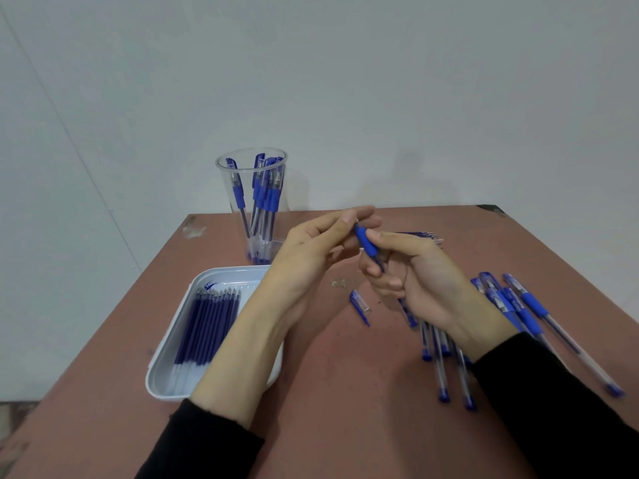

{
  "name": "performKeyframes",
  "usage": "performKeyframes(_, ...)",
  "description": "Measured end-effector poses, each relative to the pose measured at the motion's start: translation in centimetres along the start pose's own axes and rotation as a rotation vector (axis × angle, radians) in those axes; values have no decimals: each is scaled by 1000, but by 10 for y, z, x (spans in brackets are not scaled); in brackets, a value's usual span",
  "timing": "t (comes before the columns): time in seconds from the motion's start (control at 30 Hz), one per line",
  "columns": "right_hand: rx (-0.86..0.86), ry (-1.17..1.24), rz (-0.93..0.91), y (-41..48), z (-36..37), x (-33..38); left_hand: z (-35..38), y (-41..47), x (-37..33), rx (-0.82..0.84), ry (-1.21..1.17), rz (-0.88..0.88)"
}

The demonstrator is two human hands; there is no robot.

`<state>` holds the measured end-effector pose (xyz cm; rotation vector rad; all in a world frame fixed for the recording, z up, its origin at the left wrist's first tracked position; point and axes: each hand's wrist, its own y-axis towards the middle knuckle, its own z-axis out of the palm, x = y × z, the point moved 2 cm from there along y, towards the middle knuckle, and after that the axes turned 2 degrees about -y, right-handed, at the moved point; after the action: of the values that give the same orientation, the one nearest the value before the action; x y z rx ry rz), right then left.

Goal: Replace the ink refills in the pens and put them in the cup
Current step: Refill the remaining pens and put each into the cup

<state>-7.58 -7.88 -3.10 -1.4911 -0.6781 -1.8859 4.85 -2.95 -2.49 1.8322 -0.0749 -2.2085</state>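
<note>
My right hand (411,271) grips a pen with a blue rubber grip (367,244), held above the table with its tip end pointing up and left. My left hand (318,247) pinches the pen's tip end between thumb and fingers. The pen's lower barrel is hidden inside my right palm. A loose blue-and-clear cap (360,303) lies on the table below the hands. A clear plastic cup (254,205) at the back holds several blue pens. A white tray (173,368) at the left holds a row of several blue ink refills (207,326).
Several capped blue pens (518,316) lie scattered on the brown table (345,409) at the right, some under my right wrist. A few more refills (420,235) lie behind my right hand. Small clear bits (339,283) sit near the cap. A white wall stands behind.
</note>
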Motion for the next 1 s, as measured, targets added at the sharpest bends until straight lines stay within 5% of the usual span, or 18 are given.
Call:
performKeyframes(0.33,-53,-84,-119,4,-2,-4,-3,0,-1,-161,-49,46)
performKeyframes(0.5,-119,-79,-115,8,-6,-7,-3,2,-3,-116,-171,7)
performKeyframes(0.67,-226,-125,-111,10,-12,-8,-11,1,-1,-215,-65,38)
performKeyframes(1.0,-174,-201,-132,8,-10,-5,-10,2,2,-231,45,6)
